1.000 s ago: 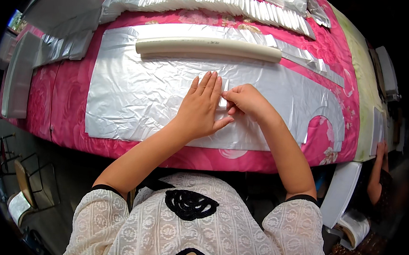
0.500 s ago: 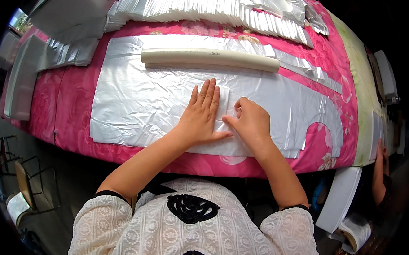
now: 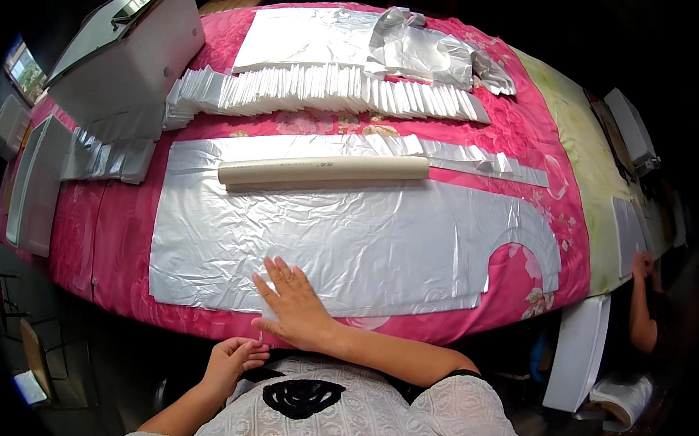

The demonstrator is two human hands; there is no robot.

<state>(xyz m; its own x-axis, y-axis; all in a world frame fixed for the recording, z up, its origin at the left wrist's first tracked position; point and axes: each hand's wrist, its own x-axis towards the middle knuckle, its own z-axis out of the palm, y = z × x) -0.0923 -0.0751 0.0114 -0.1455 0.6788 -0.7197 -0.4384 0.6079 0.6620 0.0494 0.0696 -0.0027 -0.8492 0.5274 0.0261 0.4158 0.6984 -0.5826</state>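
A flat stack of shiny silver-white plastic bags [image 3: 363, 251], with a rounded handle cut-out at its right end, lies along the near side of the table. Across its far part rests a cream plastic pipe [image 3: 324, 173]. My right hand [image 3: 299, 308] reaches in over the stack's front edge, open, with its fingers spread and its palm down. Just below it, at the table edge, my left hand [image 3: 234, 364] has its fingers curled together. A tiny whitish sliver shows by its fingertips, too small to name. A small white piece shows partly beneath my right hand.
A pink flowered cloth [image 3: 126, 283] covers the table. Farther back stand a row of folded white packets [image 3: 294, 88] and more silver bags [image 3: 313, 37]. White boxes [image 3: 134, 49] stand at the left. Another person's hand [image 3: 644, 264] is at the far right.
My right hand has come left and toward me, opening from a pinch to lie spread. My left hand has left the bags' middle for the front edge, its fingers now curled. The view has shifted.
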